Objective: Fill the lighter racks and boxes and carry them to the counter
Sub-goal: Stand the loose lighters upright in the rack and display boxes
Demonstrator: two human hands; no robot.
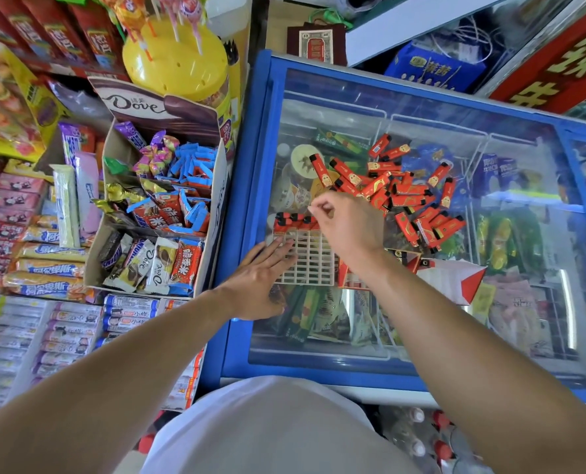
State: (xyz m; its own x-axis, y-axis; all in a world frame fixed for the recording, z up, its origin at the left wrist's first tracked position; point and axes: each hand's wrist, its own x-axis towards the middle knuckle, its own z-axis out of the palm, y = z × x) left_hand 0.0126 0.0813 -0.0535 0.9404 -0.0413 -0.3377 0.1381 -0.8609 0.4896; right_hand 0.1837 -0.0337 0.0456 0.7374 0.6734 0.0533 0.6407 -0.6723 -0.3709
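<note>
A white grid rack (310,260) lies on the glass lid of a blue chest freezer (250,206). Its far row holds a few red lighters (291,222) standing in slots. My left hand (260,282) lies flat with straight fingers on the rack's left edge. My right hand (348,224) hovers over the rack's far right part with fingers curled, thumb and forefinger pinched together; whether they hold a lighter is hidden. A loose pile of red lighters (404,196) is spread on the glass just beyond and right of that hand.
A red and white carton (455,280) lies right of the rack. A Dove cardboard box of sweets (161,206) stands left of the freezer, with a yellow lollipop tub (178,59) behind it and snack bars on shelves at far left. Bottles stand on the floor below.
</note>
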